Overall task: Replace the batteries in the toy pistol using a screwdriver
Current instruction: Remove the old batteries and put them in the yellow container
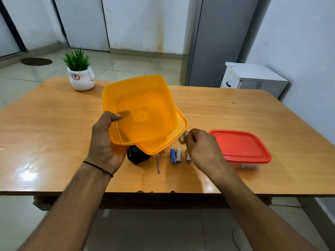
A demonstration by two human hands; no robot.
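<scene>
Everything sits on the wooden table (54, 124). Your left hand (103, 142) grips the near rim of the orange tub (143, 105), thumb inside, holding it tilted above the table. The red-lidded box (241, 145) sits to your right, just beside your right hand (201, 145), whose curled fingers pinch a small object (181, 138) too hidden to name. The orange lid (163, 144) lies under the tub and hides most of the black toy pistol (137, 156). A potted plant (81, 77) stands far left. Three batteries (175, 155) lie between pistol and box, with the screwdriver (158, 163) just left of them.
</scene>
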